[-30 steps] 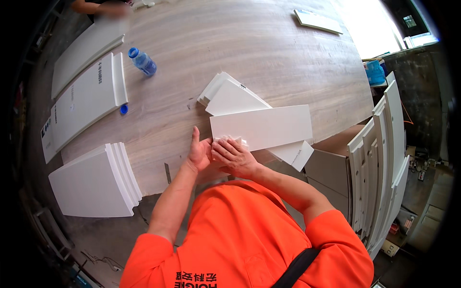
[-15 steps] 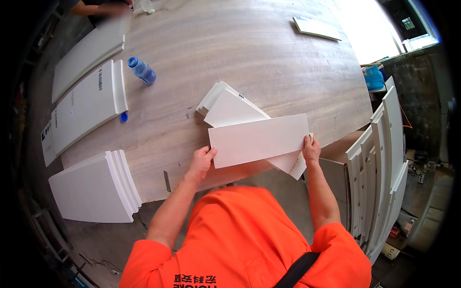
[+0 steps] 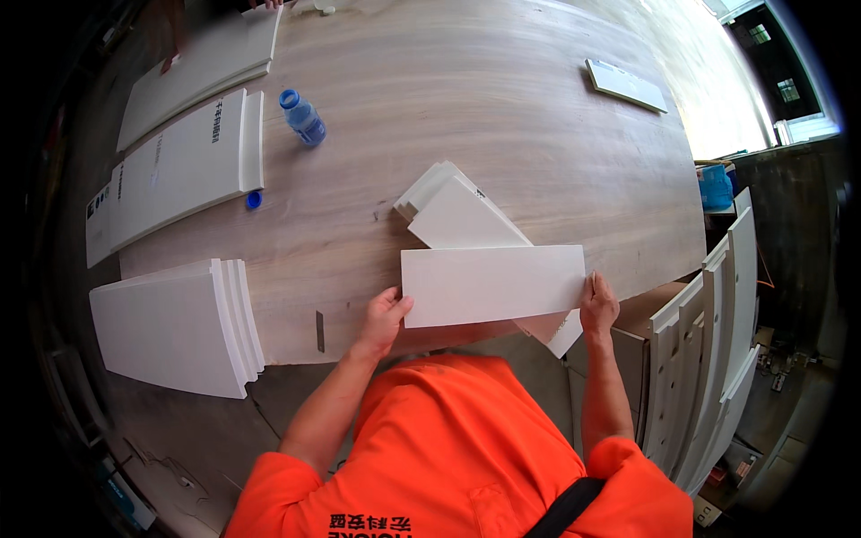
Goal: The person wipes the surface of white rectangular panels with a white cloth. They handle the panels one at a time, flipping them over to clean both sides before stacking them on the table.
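A white rectangular panel (image 3: 493, 285) is held level in front of me, over the near edge of the table. My left hand (image 3: 386, 318) pinches its left end, with the thumb on top. At the opposite end my right hand (image 3: 599, 303) is closed at the panel's edge; most of its fingers are hidden. Under the held piece lies a slanting stack of white panels (image 3: 471, 215), its lower corner sticking out beyond the table edge near my right hand.
Stacks of white boards line the table's left side (image 3: 170, 323), beside a blue-capless bottle (image 3: 303, 118) and a blue cap (image 3: 254, 200). One small panel (image 3: 628, 85) lies far right. Tall boards (image 3: 717, 332) lean at right. Another person's hand (image 3: 265, 4) shows at the top left.
The view has shifted, so the table things sit farther right. The held panel has turned nearly square to me, its right end now lower; both hands stay at its ends.
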`<state>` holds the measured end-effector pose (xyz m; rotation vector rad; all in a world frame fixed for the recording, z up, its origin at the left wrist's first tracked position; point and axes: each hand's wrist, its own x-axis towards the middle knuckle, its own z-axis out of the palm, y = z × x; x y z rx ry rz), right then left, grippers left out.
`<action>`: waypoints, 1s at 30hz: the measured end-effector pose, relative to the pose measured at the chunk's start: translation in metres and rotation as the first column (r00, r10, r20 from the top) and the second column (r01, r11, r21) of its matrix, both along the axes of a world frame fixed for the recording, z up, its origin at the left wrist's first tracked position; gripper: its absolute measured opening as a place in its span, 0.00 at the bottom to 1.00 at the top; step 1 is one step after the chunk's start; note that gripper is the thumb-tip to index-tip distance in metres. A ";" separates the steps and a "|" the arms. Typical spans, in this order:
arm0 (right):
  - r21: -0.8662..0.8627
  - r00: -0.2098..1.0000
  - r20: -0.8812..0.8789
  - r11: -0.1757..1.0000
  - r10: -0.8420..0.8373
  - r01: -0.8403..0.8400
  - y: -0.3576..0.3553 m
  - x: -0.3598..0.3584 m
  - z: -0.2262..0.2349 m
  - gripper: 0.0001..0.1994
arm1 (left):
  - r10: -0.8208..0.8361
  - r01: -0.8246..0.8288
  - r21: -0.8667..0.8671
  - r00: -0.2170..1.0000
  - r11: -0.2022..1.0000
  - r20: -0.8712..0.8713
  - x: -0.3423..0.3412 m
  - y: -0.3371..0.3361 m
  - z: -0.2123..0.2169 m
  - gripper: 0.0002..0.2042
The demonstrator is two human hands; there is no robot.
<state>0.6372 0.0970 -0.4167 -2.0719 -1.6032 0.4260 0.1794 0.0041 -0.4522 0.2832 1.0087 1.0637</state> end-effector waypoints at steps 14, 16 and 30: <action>-0.155 0.225 0.230 0.264 0.947 -0.952 0.020 -0.307 0.009 0.39 | 0.161 -0.088 -0.167 0.851 0.982 0.500 0.004 -0.005 0.015 0.53; -0.150 0.044 0.099 0.058 0.994 -0.987 -0.011 -0.295 0.015 0.41 | 0.187 -0.105 -0.187 0.844 0.977 0.503 0.004 -0.010 0.013 0.55; -0.180 0.410 0.284 0.468 0.867 -0.865 0.012 -0.314 0.024 0.46 | -0.023 -0.158 0.121 0.515 0.980 0.857 0.008 -0.025 -0.051 0.59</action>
